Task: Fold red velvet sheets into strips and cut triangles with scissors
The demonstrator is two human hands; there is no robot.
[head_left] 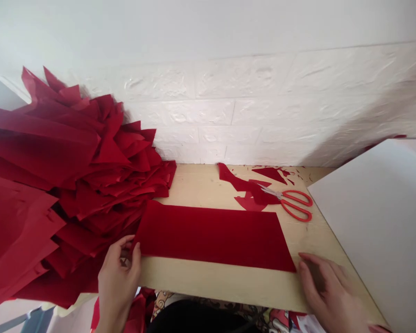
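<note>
Head view: left hand [119, 268] seemingly pinching red sheet [215, 236]; right hand [327, 286] spread; scissors [280, 196] beyond.

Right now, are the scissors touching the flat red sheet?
Apart: the head view shows bare tabletop between the scissors and the right edge of the red sheet.

Along the red sheet's [215, 238] near edge, a strip of bare worktop [194, 280] left a hand a low path, and the space above the sheet was open. Beyond its far edge, scraps [261, 195] and scissors [297, 219] cluttered the right part; left of them lay bare surface. Heaped red pieces [100, 171] blocked the left, a white panel [374, 217] the right, the wall [211, 111] the back.
</note>
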